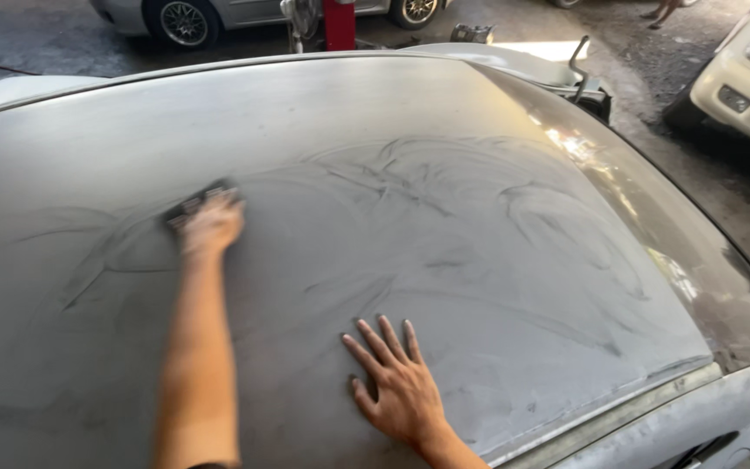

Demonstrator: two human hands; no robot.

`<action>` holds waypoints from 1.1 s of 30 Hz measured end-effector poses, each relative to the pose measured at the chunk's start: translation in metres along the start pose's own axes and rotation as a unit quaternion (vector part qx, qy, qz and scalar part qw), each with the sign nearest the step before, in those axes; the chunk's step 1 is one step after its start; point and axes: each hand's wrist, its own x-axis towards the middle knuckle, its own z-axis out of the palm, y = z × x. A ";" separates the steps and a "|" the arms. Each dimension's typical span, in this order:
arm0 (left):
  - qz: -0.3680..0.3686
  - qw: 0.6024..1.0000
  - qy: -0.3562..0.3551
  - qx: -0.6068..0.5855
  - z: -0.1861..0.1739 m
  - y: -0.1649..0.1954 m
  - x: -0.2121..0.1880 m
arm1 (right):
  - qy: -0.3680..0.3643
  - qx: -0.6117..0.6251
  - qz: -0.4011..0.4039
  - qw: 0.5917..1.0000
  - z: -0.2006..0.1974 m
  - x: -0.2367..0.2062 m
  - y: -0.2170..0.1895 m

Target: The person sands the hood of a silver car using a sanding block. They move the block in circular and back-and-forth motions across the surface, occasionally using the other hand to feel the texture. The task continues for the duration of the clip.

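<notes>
Sunlit workshop ground and parked cars lie beyond the dull grey car roof, which is coated in sanding dust with swirl marks. Toward the roof's far left, the left hand presses a dark sanding pad flat, fingers curled over it. Nearer the roof's front edge, the right hand lies open, fingers spread, holding nothing. Leaning this far, the bracing palm could slide on the dust; uneven pressure under the pad could gouge the surface, and the roof's windscreen edge could get scuffed.
</notes>
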 end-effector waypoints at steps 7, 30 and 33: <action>0.160 0.986 -0.024 0.050 0.013 -0.025 -0.148 | 0.008 -0.001 -0.004 1.000 0.005 0.001 0.004; 0.220 0.965 -0.144 0.023 0.061 0.095 -0.112 | 0.008 0.005 0.004 1.000 0.004 0.002 -0.002; 0.159 0.979 -0.087 0.095 0.046 0.064 -0.030 | -0.009 0.012 0.019 1.000 0.005 0.001 -0.003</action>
